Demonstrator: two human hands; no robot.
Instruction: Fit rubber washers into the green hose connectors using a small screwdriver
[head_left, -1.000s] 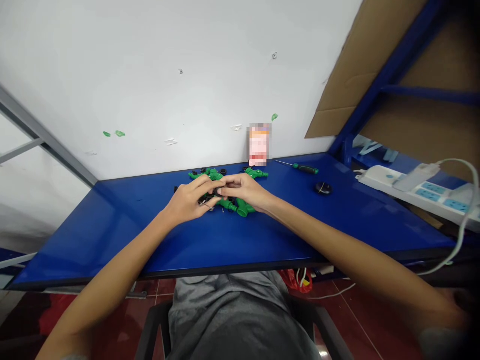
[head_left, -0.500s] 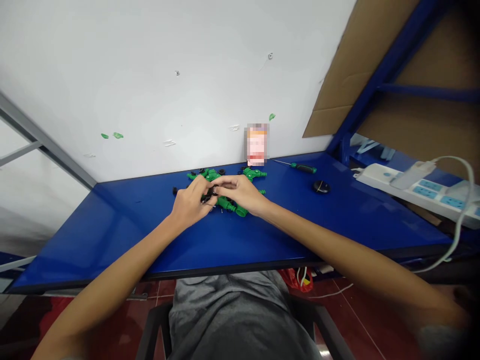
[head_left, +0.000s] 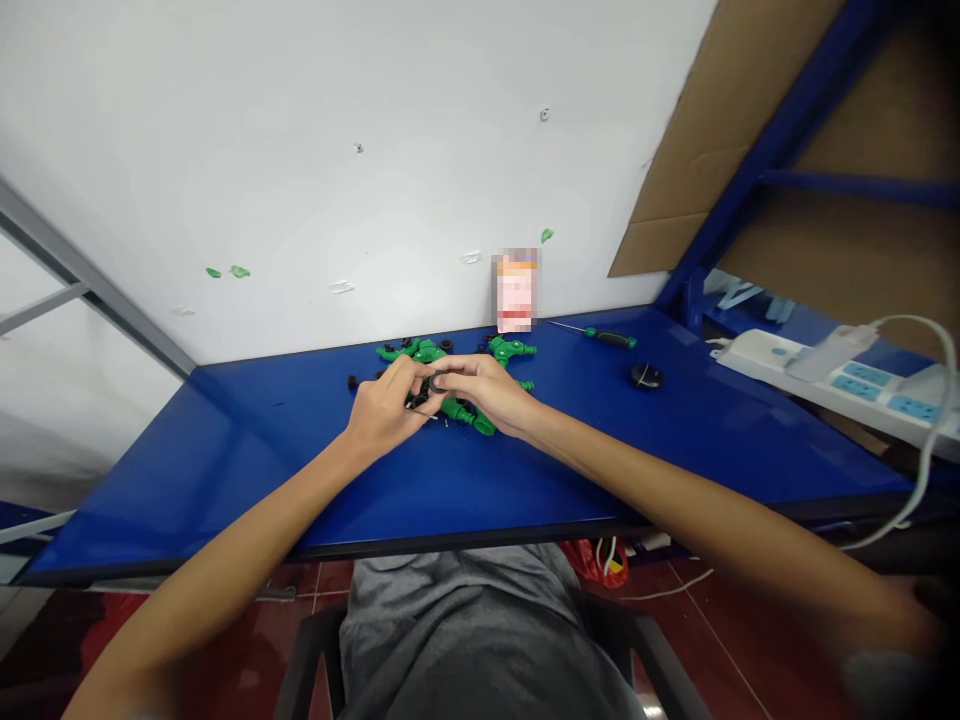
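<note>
My left hand (head_left: pixel 385 403) and my right hand (head_left: pixel 487 392) meet over the middle of the blue table, fingertips together. Between them is a small round black part (head_left: pixel 437 381), perhaps a wheel or ring; both hands' fingers close on it. The left fingers hide some of it. Below and behind the hands lie green plastic toy-like pieces: one green piece (head_left: pixel 472 415) under the right fingers, another green piece (head_left: pixel 426 350) behind, and a further green piece (head_left: pixel 511 349) to the right. A black ring (head_left: pixel 447 345) lies behind the hands, and a small black part (head_left: pixel 352 382) left of them.
A green-and-black screwdriver (head_left: pixel 610 338) lies near the wall, with a round black object (head_left: pixel 646 376) in front of it. A blurred pinkish card (head_left: pixel 515 290) leans on the wall. At the right sits a white power strip (head_left: pixel 817 372) with a cable.
The black part between my fingers has turned, so its round face shows more. My hands stay nearly in place; the whole view has shifted slightly.
</note>
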